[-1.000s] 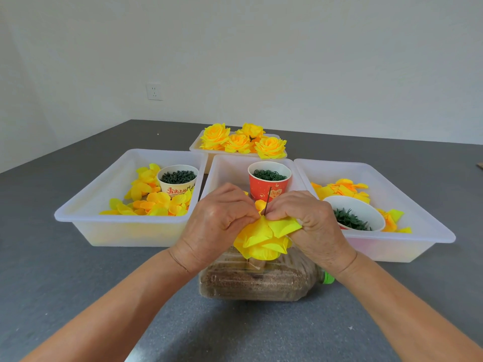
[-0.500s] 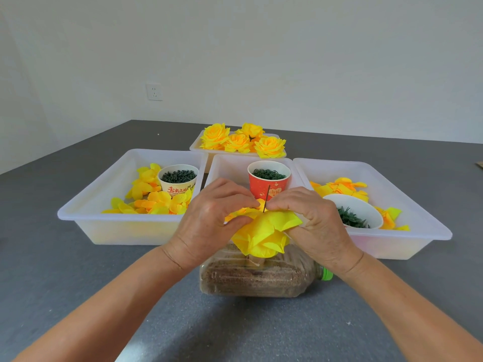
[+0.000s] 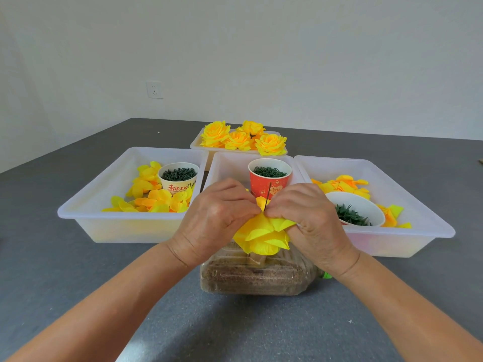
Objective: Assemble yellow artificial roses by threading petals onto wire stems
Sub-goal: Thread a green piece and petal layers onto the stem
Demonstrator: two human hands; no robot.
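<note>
Nearest the person, a clear bottle [image 3: 257, 276] packed with brown grit lies on its side on the grey table [image 3: 52, 270] and serves as the work stand; everything else is placed from it. Directly above the bottle, the left hand [image 3: 213, 218] and right hand [image 3: 312, 223] meet, fingertips pinching the yellow petals [image 3: 262, 235] from both sides where the thin wire stem [image 3: 267, 197] pokes up between them. To seat this layer well, I judge the petals should slide straight down the wire, both pinches kept level so the hole does not tear. Just behind the bottle a red cup [image 3: 269, 178] of green rings stands in the middle tray [image 3: 224, 163]. Farthest behind, finished roses [image 3: 241, 138] fill another tray.
</note>
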